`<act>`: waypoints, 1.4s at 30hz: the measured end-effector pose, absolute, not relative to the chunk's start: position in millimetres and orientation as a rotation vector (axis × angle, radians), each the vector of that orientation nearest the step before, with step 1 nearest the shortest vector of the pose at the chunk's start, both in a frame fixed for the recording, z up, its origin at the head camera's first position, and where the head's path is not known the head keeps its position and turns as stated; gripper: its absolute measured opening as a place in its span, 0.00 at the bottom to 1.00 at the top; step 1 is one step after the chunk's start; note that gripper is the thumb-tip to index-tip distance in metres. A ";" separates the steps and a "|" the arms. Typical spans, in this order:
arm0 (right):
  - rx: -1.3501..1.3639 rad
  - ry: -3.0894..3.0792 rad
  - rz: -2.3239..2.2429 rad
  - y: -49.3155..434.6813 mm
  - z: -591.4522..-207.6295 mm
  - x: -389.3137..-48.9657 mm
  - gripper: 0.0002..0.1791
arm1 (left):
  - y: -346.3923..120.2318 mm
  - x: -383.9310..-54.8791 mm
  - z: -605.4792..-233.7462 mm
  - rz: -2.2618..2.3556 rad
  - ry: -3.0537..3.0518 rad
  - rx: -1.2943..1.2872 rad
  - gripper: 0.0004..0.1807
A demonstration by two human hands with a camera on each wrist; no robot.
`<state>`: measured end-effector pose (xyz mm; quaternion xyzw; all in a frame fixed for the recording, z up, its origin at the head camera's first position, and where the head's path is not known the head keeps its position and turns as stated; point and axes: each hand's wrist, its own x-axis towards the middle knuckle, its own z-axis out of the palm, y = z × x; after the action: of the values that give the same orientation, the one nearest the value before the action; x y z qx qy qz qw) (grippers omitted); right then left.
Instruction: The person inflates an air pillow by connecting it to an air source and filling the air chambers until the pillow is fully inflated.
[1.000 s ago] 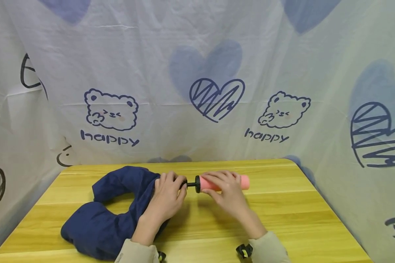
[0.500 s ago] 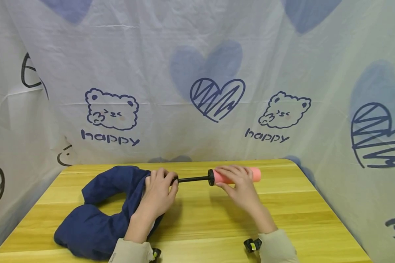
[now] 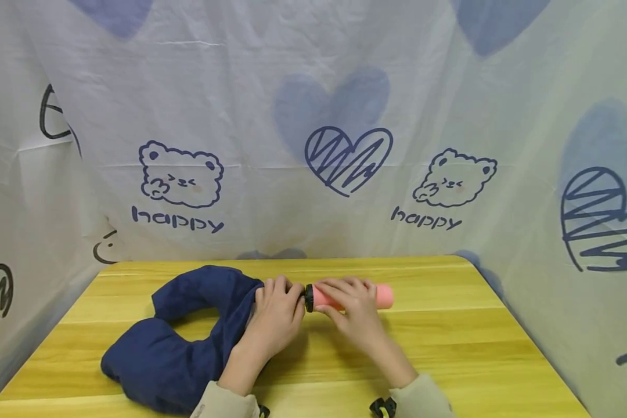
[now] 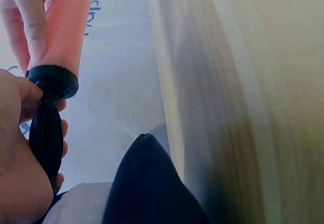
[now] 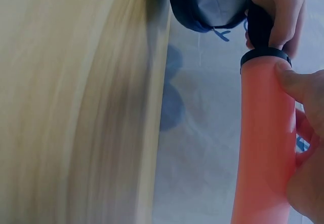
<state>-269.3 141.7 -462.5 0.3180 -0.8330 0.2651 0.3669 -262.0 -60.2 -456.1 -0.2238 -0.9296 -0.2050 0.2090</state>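
A navy U-shaped neck pillow (image 3: 157,366) lies on the left half of the table, its curve against my left forearm. My left hand (image 3: 277,316) grips the black handle (image 4: 46,138) of a hand air pump. Around the pump's pink barrel (image 3: 384,296) are the fingers and thumb of my right hand (image 3: 357,316). The black collar (image 5: 266,55) sits close against the handle, with the rod hardly showing. In the right wrist view the pillow's pale grey inner part (image 5: 217,1) shows beside the left hand. Where the pump's far end leads is out of sight.
The yellow wood-grain table (image 3: 475,348) reaches out on both sides of the hands. A white curtain (image 3: 271,220) printed with hearts and bears hangs right behind its back edge and along both sides.
The pump rod slid out long half a second ago and is now pushed in. The hands have come together, the barrel moving left and the handle and pillow slightly right.
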 end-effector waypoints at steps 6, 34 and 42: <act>0.825 -2.138 0.680 141.6 -461.4 -267.5 0.26 | -58.6 -261.4 -456.5 -0.578 -2.580 -0.626 0.07; 0.715 -2.293 0.775 193.0 -446.5 -278.5 0.26 | -96.0 -266.6 -446.2 -0.679 -2.565 -0.532 0.06; 0.808 -2.239 0.639 163.7 -453.1 -271.8 0.26 | -70.8 -262.8 -451.3 -0.606 -2.611 -0.594 0.08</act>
<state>-271.8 163.7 -453.1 0.3092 -0.8570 0.2445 0.3320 -262.8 -70.8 -451.3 -0.2121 -0.9324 -0.2163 0.1970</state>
